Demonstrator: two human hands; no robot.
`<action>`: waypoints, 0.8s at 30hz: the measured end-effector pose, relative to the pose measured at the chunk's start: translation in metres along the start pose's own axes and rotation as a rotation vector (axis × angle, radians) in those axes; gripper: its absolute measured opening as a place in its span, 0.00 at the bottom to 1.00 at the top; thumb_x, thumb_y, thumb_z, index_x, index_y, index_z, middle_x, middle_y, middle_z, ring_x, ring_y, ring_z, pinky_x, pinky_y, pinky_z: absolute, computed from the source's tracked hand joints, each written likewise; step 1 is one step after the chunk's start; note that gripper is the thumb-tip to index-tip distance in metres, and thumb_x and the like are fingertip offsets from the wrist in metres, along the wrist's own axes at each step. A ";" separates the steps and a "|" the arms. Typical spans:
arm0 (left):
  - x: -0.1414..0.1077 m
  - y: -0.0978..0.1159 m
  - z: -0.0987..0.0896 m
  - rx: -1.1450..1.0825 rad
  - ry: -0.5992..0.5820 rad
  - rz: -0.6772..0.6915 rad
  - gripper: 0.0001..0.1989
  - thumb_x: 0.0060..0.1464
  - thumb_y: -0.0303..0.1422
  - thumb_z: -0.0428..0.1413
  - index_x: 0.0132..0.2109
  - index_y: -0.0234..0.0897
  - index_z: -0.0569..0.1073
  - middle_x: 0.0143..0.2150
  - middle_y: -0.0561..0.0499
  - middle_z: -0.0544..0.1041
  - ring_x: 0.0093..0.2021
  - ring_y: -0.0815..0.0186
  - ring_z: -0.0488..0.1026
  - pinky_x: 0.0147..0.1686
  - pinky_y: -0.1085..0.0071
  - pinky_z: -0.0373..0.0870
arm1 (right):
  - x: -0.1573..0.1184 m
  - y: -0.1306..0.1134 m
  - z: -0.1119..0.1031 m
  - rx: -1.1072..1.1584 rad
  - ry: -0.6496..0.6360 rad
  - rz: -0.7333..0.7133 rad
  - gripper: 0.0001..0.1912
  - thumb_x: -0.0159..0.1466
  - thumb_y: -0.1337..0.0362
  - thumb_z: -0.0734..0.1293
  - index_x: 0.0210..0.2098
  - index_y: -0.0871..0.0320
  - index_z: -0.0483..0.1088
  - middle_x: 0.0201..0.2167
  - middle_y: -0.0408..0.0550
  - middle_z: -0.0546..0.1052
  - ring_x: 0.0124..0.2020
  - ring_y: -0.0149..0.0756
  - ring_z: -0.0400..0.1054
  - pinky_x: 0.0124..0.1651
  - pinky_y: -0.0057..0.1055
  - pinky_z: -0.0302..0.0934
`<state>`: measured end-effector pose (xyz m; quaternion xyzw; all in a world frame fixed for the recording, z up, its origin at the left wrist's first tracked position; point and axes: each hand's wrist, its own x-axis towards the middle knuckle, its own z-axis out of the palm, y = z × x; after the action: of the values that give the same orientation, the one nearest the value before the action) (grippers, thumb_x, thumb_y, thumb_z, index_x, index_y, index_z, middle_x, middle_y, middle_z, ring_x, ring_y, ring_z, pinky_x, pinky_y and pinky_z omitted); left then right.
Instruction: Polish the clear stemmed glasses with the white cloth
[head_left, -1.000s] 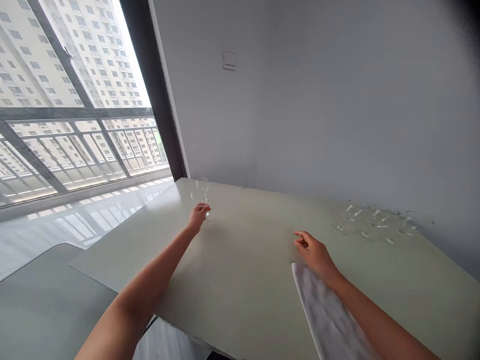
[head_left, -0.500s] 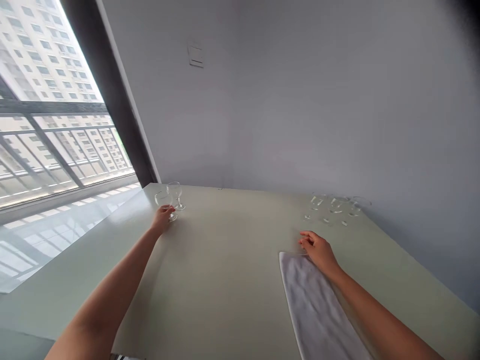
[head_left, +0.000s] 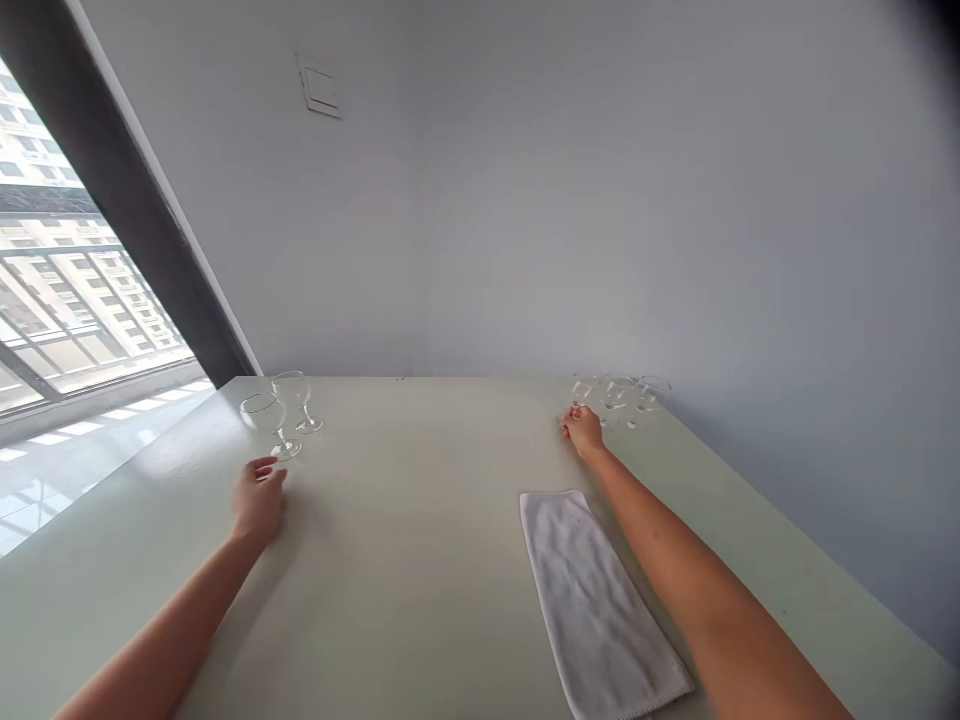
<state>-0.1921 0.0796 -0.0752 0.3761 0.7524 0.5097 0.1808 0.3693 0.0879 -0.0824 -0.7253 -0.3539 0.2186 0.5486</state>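
Observation:
Two clear stemmed glasses stand upright at the far left of the table: a nearer wine glass [head_left: 264, 412] and a farther wine glass [head_left: 292, 388]. My left hand [head_left: 259, 498] is just in front of the nearer one's foot, fingers apart and holding nothing. On the far right, three more glasses stand close together. My right hand [head_left: 583, 430] has its fingers closed around the lower part of the leftmost wine glass [head_left: 584, 386]. Beside it are the middle wine glass [head_left: 616, 390] and the rightmost wine glass [head_left: 651, 390].
A folded pale grey cloth [head_left: 592, 600] lies on the pale table [head_left: 405, 560], left of my right forearm. Grey walls [head_left: 525, 200] rise behind the table's far edge. At the left is a window [head_left: 67, 290] with a dark frame.
My left hand has let go of the nearer left glass and drawn back toward me. My right hand has reached forward from beside the cloth to the leftmost right-hand glass. The view has turned right.

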 end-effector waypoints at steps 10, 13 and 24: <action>-0.134 0.065 0.039 -0.113 -0.742 0.180 0.14 0.41 0.40 0.55 0.36 0.38 0.73 0.24 0.55 0.67 0.23 0.71 0.61 0.25 0.74 0.60 | -0.109 -0.054 0.074 0.101 -0.409 -0.152 0.14 0.51 0.65 0.62 0.38 0.61 0.66 0.29 0.47 0.72 0.21 0.28 0.63 0.19 0.24 0.56; -0.166 0.088 0.048 -0.183 -0.724 0.319 0.16 0.41 0.39 0.56 0.40 0.39 0.73 0.37 0.51 0.69 0.28 0.71 0.63 0.30 0.74 0.62 | -0.174 -0.079 0.091 0.138 -0.672 -0.245 0.17 0.53 0.64 0.62 0.43 0.57 0.66 0.31 0.45 0.73 0.22 0.29 0.63 0.19 0.25 0.58; -0.132 0.058 0.021 -0.326 -0.501 0.111 0.15 0.43 0.42 0.56 0.37 0.36 0.71 0.24 0.54 0.68 0.25 0.72 0.63 0.25 0.75 0.59 | -0.242 -0.153 0.047 0.212 -0.843 -0.469 0.05 0.56 0.62 0.64 0.27 0.56 0.68 0.26 0.43 0.70 0.28 0.32 0.63 0.37 0.34 0.61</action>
<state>-0.0703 0.0053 -0.0457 0.4965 0.5709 0.5242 0.3908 0.1356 -0.0416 0.0316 -0.4148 -0.6746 0.3983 0.4629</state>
